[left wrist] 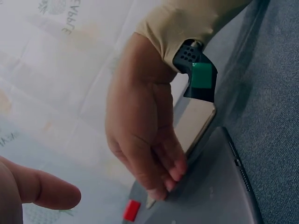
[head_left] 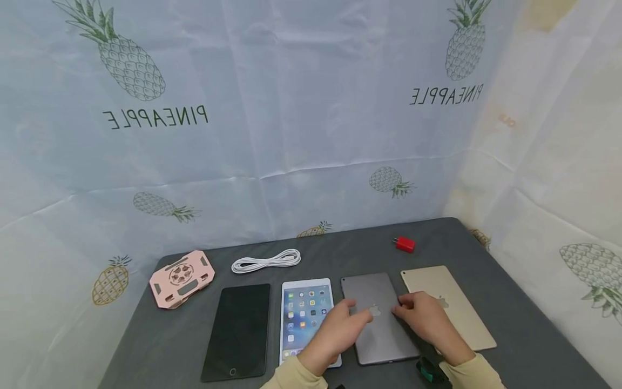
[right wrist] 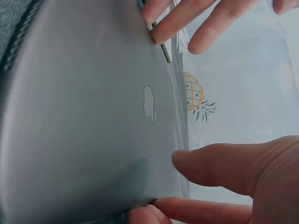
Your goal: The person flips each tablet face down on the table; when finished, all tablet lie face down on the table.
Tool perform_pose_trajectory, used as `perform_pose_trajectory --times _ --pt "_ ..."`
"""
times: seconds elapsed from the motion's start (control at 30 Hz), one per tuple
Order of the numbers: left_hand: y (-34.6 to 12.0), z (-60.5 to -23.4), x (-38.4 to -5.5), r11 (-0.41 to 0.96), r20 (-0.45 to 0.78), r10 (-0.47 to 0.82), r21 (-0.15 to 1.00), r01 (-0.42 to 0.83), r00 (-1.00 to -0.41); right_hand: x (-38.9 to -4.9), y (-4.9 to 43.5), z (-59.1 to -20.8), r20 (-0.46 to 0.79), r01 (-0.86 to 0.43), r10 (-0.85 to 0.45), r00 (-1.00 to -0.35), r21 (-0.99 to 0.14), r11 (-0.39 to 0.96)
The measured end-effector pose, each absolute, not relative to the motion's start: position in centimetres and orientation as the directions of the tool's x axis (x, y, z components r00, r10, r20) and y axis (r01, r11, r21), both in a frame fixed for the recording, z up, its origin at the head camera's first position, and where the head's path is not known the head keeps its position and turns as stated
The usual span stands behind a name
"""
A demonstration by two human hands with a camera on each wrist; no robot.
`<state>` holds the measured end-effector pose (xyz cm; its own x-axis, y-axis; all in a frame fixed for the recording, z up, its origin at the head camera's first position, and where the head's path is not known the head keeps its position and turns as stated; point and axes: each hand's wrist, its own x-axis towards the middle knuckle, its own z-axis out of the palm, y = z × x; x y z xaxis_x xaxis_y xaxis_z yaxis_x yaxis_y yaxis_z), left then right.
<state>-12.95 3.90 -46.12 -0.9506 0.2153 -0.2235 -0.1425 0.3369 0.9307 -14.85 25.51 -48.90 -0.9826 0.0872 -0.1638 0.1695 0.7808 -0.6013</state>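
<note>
A grey tablet (head_left: 384, 335) with an apple logo lies back side up on the dark table. Along its left edge my left hand (head_left: 337, 330) touches it with fairly straight fingers, the thumb held over the back. Beside the right edge is my right hand (head_left: 426, 317), its fingertips at the rim and its thumb (right wrist: 219, 165) apart from the fingers. Left of the grey tablet, a white tablet (head_left: 303, 310) with a lit screen of app icons is partly covered by my left forearm. A gold tablet (head_left: 459, 308), back side up, lies just beyond my right hand.
A black tablet (head_left: 240, 329) lies face up farther left. Behind it are a pink tablet case (head_left: 182, 278) and a coiled white cable (head_left: 266, 261). A red charger plug (head_left: 404, 245) sits at the back right. Pineapple-print cloth (head_left: 311, 135) hangs behind the table (head_left: 350, 248).
</note>
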Motion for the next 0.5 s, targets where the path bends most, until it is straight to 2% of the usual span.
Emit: perform_pose_trajectory --times 0.27,0.5 --pt "3.5 -46.5 -12.8 0.332 -0.213 0.236 0.935 -0.127 -0.948 -14.7 25.0 -48.5 -0.159 0.177 0.102 -0.982 -0.586 0.791" --pt "-0.4 -46.1 -13.4 0.267 -0.225 0.286 0.952 -0.148 -0.931 -14.9 22.3 -47.7 -0.025 0.091 0.094 -0.995 -0.589 0.803"
